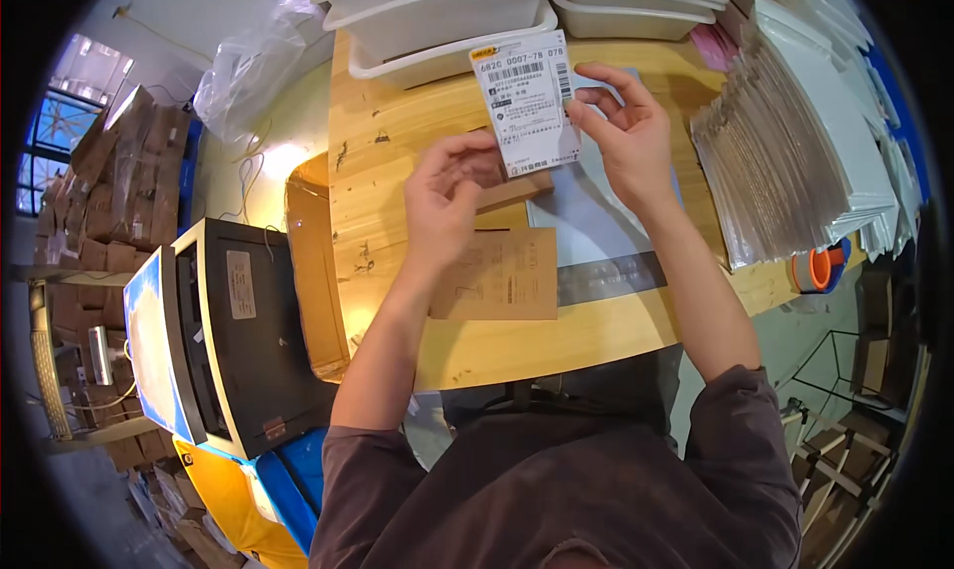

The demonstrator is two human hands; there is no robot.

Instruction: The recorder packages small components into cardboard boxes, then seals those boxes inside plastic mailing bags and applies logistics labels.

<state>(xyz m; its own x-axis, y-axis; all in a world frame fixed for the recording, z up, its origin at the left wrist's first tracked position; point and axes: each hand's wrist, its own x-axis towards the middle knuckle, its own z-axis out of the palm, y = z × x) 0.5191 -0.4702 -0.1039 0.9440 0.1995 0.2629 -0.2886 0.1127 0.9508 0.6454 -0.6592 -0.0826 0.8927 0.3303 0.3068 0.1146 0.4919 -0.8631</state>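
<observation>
A white printed shipping label with barcodes stands over the table, its right edge pinched between the thumb and a finger of my right hand. Behind and below the label shows the tilted edge of a brown cardboard box, mostly covered by it. My left hand curls around the box's left end, its fingertips partly hidden in shadow. Nearer to me lies a flat brown cardboard piece with faint printing. It overlaps a pale grey mailing bag with a darker flap strip, spread under my right hand.
White plastic bins stand along the back of the wooden table. A tall stack of white padded mailers leans at the right, beside an orange tape roll. On the left are an open carton, a black-sided machine and piled cardboard.
</observation>
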